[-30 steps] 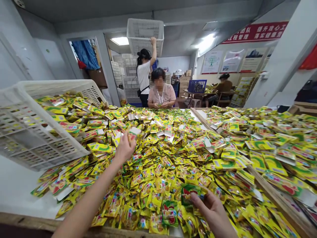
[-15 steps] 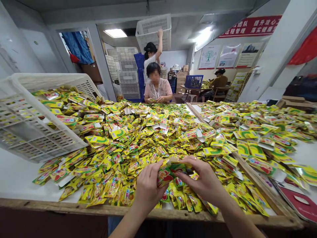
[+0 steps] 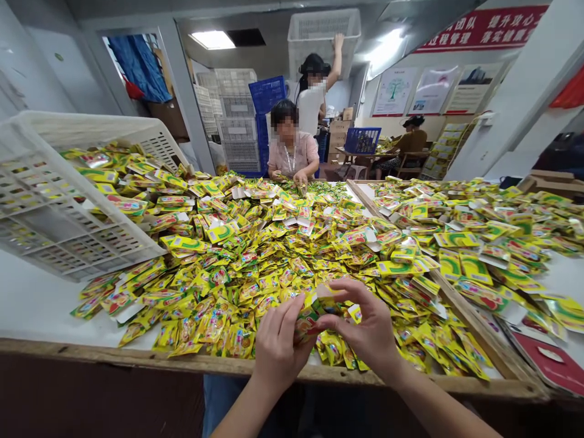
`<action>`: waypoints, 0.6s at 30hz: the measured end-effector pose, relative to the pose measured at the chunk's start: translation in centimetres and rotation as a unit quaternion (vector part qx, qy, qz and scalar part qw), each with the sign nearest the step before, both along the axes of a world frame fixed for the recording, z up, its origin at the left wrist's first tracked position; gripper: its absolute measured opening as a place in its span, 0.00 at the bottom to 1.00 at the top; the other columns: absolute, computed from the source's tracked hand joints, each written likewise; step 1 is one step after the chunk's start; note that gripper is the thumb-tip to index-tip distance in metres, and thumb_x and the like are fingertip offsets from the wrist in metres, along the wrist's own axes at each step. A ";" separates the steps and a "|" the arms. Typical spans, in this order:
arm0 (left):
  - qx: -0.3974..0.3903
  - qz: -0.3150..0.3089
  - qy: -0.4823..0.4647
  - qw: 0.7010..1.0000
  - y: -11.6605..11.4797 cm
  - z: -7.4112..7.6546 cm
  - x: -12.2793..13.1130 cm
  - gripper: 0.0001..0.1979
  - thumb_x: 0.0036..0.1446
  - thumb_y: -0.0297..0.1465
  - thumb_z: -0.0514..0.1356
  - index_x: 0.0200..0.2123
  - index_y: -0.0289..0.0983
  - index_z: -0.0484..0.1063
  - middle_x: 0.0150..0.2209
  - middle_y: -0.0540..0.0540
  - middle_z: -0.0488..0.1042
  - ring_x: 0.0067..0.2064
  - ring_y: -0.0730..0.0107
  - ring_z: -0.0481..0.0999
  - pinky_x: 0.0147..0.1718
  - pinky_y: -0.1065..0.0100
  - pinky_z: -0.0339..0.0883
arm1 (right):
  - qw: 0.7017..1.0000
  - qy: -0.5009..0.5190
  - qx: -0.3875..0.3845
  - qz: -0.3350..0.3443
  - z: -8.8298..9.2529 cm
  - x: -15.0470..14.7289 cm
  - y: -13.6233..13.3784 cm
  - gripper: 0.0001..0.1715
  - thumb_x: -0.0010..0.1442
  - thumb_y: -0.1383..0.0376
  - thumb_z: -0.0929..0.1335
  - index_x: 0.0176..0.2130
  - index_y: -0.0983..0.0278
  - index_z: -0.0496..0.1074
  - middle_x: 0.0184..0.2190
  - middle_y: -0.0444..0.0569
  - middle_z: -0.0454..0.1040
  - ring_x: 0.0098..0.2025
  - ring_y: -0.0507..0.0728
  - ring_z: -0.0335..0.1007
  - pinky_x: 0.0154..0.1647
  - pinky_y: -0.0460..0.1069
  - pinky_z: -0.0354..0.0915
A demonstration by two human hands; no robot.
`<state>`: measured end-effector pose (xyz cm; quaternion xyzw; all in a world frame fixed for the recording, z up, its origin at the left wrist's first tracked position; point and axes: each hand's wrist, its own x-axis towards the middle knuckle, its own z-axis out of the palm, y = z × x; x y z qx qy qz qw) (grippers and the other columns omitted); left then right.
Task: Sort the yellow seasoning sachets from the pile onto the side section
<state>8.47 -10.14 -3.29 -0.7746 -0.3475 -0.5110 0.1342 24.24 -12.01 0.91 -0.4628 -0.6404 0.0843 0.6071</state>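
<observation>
A small yellow, green and red carton [image 3: 306,320] is held up over the table's near edge. My left hand [image 3: 279,340] wraps round its left side, hiding much of it. At its right end, a pale flap shows, and my right hand [image 3: 370,323] grips there between thumb and fingers. Whether a sachet is also between those fingers, I cannot tell. Under and around both hands spreads a heap of shiny yellow sachets [image 3: 219,319]. Beyond them lie many flattened or open yellow cartons [image 3: 182,243], mixed in with the sachets.
A white plastic crate [image 3: 91,249] lies tipped on the left, spilling cartons. A wooden strip [image 3: 465,325] divides the table on the right, with more cartons beyond and a red booklet [image 3: 547,359]. A co-worker [image 3: 292,152] sits opposite; behind, another person carries a white crate [image 3: 323,42].
My right hand has closed in on the carton's end, its thumb now against it. The standing person has moved right with the crate. The seated co-worker's hand reaches forward. The view has shifted slightly.
</observation>
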 end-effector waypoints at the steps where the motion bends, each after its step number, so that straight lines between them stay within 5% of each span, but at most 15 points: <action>1: -0.008 0.000 -0.005 1.000 -0.2 -0.1 0.1 0.22 0.60 0.38 0.57 0.54 0.31 0.62 0.41 0.39 0.75 0.42 0.62 0.74 0.43 0.64 0.67 | 0.998 -0.016 0.047 -0.023 -0.2 -0.1 -0.1 0.19 0.44 0.57 0.77 0.37 0.59 0.75 0.33 0.47 0.77 0.38 0.59 0.73 0.42 0.55 0.68; 5: -0.046 0.009 -0.017 0.999 -0.6 -0.2 0.3 0.23 0.60 0.39 0.56 0.55 0.34 0.60 0.43 0.39 0.75 0.43 0.62 0.75 0.44 0.64 0.68 | 0.988 -0.098 0.096 -0.077 -0.5 -0.3 -0.4 0.08 0.52 0.62 0.74 0.35 0.55 0.76 0.29 0.46 0.78 0.48 0.63 0.68 0.50 0.60 0.60; 11: -0.070 0.009 -0.015 0.997 -0.5 -0.6 0.2 0.24 0.62 0.43 0.50 0.56 0.35 0.59 0.44 0.39 0.76 0.44 0.60 0.75 0.43 0.63 0.68 | 0.979 -0.175 -0.099 0.033 -1.0 -0.6 -1.2 0.11 0.56 0.57 0.70 0.40 0.54 0.76 0.39 0.49 0.79 0.55 0.68 0.64 0.58 0.67 0.45; 15: -0.084 -0.008 0.021 0.996 -0.5 -0.9 -0.1 0.21 0.64 0.36 0.48 0.57 0.34 0.59 0.44 0.39 0.76 0.43 0.61 0.76 0.41 0.63 0.68 | 0.976 -0.113 -0.180 0.054 -1.6 -1.5 -0.9 0.13 0.49 0.59 0.73 0.37 0.59 0.75 0.33 0.49 0.78 0.43 0.64 0.71 0.54 0.65 0.54; 18: -0.111 -0.015 0.002 0.994 -0.3 -0.7 -0.4 0.22 0.60 0.39 0.55 0.55 0.37 0.62 0.45 0.39 0.75 0.45 0.60 0.74 0.43 0.61 0.67 | 0.966 0.048 -0.238 0.093 -1.8 -1.7 0.0 0.11 0.49 0.58 0.72 0.31 0.62 0.75 0.28 0.48 0.77 0.33 0.59 0.72 0.41 0.57 0.67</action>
